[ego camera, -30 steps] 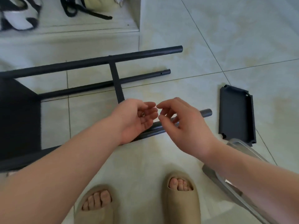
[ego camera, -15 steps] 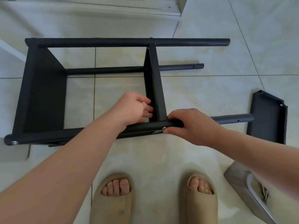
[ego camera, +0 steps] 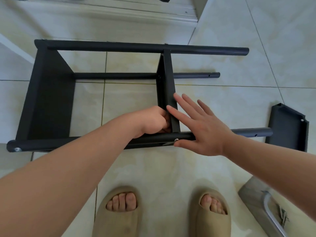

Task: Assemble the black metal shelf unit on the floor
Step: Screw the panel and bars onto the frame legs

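Left hand gripped the middle shelf, right hand lay open beside it, so the screw could've dropped out if that shelf slipped.

Right of the frame lies a loose panel.

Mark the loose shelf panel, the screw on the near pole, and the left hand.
loose shelf panel [ego camera: 287, 129]: head view, middle of its inner face.
screw [ego camera: 176, 139]: head view, its silver head.
left hand [ego camera: 153, 120]: head view, back of the hand.
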Tool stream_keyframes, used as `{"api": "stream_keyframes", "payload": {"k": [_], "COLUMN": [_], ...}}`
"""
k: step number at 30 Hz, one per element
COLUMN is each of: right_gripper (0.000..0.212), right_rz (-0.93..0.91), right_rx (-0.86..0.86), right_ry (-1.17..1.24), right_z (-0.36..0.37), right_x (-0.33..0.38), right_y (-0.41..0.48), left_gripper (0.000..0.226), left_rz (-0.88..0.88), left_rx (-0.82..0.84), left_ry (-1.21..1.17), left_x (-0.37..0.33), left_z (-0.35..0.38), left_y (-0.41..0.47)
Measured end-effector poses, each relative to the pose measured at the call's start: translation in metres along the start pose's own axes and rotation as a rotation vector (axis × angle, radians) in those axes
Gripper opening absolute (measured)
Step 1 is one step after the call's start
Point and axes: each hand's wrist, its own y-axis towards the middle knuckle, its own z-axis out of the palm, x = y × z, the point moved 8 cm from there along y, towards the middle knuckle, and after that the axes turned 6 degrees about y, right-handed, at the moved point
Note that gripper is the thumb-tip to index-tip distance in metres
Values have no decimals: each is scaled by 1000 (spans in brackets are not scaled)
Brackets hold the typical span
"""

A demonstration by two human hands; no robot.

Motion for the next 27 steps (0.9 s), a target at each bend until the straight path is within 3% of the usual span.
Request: {"api": "stream_keyframes", "payload": {"k": [6,13,27], "right_gripper": [97,105,105], "right_rz": [-111,-89,-103], "right_rx": [50,18,9], "right_ry": [-10,46,59], "right_z": [2,2,-1], "right_x": [4,0,2], "right_y": [10,12,13], "left_gripper": [20,15,17], "left_rz": [-7,-34,-57], "left_rx": [-2,18,-4], "left_ry": [-7,-78,34], "left_x": [3,10,12], "left_z": [0,0,-1], "left_y": [3,7,12]}}
